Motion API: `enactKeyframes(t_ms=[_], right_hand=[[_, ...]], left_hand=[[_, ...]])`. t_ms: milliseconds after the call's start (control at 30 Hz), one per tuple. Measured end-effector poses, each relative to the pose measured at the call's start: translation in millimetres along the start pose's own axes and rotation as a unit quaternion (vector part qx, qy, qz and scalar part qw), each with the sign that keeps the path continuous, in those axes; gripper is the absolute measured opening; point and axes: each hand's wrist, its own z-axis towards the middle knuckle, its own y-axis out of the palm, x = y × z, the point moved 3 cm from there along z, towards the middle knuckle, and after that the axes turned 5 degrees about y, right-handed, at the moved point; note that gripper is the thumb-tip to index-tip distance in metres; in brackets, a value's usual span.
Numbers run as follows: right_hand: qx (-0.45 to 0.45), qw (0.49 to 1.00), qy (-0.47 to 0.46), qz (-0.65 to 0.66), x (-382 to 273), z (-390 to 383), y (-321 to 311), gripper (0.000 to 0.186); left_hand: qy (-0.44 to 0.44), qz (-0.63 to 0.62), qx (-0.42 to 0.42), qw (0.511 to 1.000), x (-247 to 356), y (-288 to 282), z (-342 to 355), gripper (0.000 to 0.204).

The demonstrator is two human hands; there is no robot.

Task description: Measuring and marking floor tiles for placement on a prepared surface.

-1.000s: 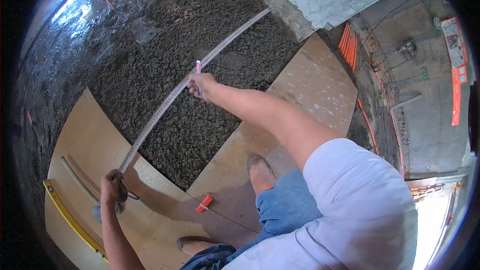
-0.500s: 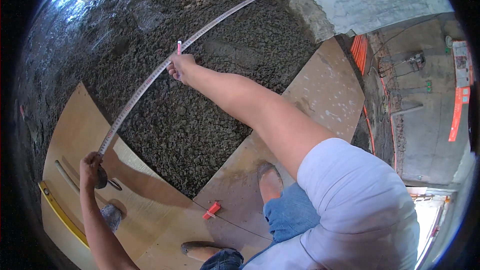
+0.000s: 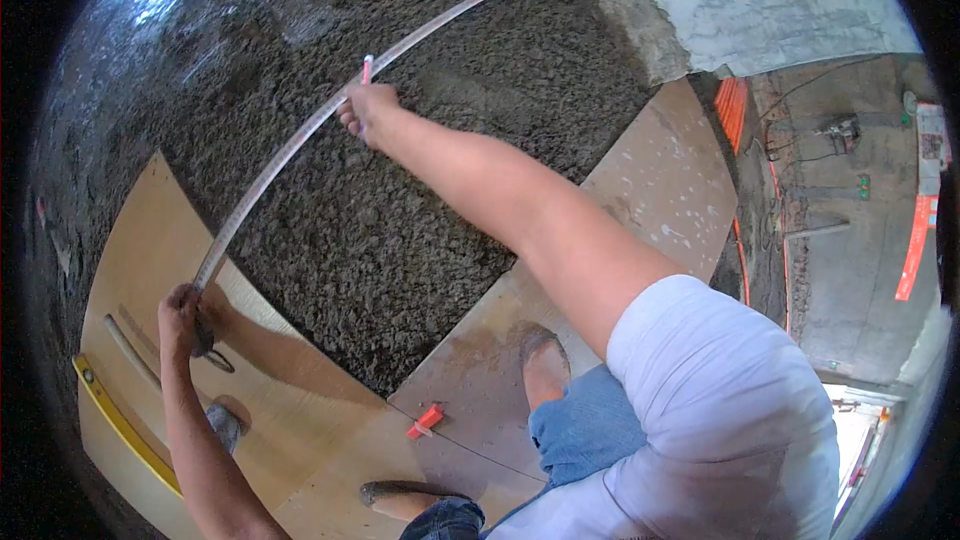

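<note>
My left hand (image 3: pixel 180 320) is closed around a tape measure, its dark case (image 3: pixel 203 340) partly hidden under the fingers. From there the long pale blade (image 3: pixel 262 177) runs bowed over rough, wet grey mortar (image 3: pixel 370 250) toward the concrete ledge at the upper right. My right hand (image 3: pixel 368 112) grips a slim white-and-red marker (image 3: pixel 368 68) whose one end sticks up beyond the fingers. This hand is at the middle of the blade; whether its fingers also pinch the blade is hard to see.
Wooden boards (image 3: pixel 330 440) lie under my feet. On them are a yellow spirit level (image 3: pixel 125 432), a grey rod (image 3: pixel 132 350) and a small red block (image 3: pixel 425 420). A grey concrete ledge (image 3: pixel 760 10) borders the mortar. Orange tubes (image 3: pixel 731 115) stand at the right.
The blade has risen slightly in view and its markings show less clearly. Both hands have shifted a little upward, keeping their grips. The view itself has moved slightly.
</note>
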Motion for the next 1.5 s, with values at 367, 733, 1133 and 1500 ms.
enactKeyframes(t_ms=[367,733,1133,1500], right_hand=[[-0.022,0.994,-0.044,-0.093,-19.1,30.8,4.0,0.015],[-0.054,0.995,-0.029,-0.084,-23.0,57.0,6.0,0.011],[-0.019,0.998,0.001,-0.065,-27.4,56.0,15.3,0.009],[-0.020,0.998,0.012,-0.065,-28.5,56.7,15.9,0.010]], left_hand=[[-0.123,0.191,0.121,0.966,45.1,13.7,21.6,0.027],[-0.238,0.182,0.147,0.943,62.7,16.6,39.4,0.028],[-0.248,0.143,0.178,0.941,61.6,6.4,57.4,0.029],[-0.254,0.154,0.171,0.939,62.1,7.8,59.4,0.029]])
